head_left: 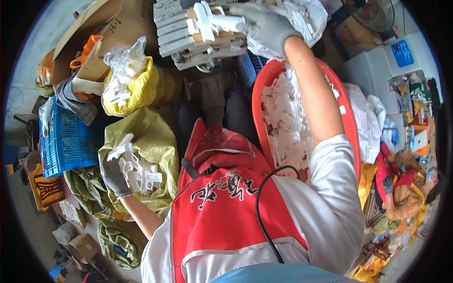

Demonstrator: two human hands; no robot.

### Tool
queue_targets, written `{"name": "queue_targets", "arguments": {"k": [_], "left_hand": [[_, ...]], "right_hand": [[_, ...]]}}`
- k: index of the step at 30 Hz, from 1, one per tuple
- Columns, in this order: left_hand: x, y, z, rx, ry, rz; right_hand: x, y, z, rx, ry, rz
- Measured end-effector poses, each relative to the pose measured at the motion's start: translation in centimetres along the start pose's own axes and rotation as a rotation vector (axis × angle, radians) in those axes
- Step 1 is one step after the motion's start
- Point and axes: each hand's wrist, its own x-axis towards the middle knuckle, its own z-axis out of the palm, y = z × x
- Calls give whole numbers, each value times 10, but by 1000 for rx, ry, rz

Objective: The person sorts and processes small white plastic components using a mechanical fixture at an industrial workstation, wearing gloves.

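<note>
My right hand [271, 29], in a grey glove, reaches over the slatted fixture [172, 35] at the top. Its fingers are stretched out beside the end of a white plastic part shaped like a toy pistol [207, 23], which lies on the fixture; whether they touch it is unclear. At the left, my gloved left hand [114, 177] is inside the mouth of an olive woven sack [155, 125]. A long white plastic piece [121, 147] sticks up from its partly hidden fingers. Beside that hand, several similar white parts [144, 174] lie in the sack.
A red tub [350, 118] full of white plastic pieces stands under my right forearm. Behind it is a clear bag of white parts [306, 19]. To the left are a yellow sack [141, 92], a blue crate [71, 141] and a cardboard box [127, 28]. Another person [406, 188] sits far right.
</note>
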Motion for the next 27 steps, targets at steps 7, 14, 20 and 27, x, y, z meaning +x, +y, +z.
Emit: {"name": "queue_targets", "arguments": {"k": [7,14,20,27], "left_hand": [[8,171,4,-476,-193,288],[-27,342,16,-1171,-1035,1037],[-26,376,58,-1301,-1309,1320],[-51,353,52,-1382,-1592,1264]], "right_hand": [[-168,67,36,302,78,623],[-378,68,81,91,-198,1251],[-416,42,83,-98,-270,1269],[-401,36,108,-497,-467,888]]}}
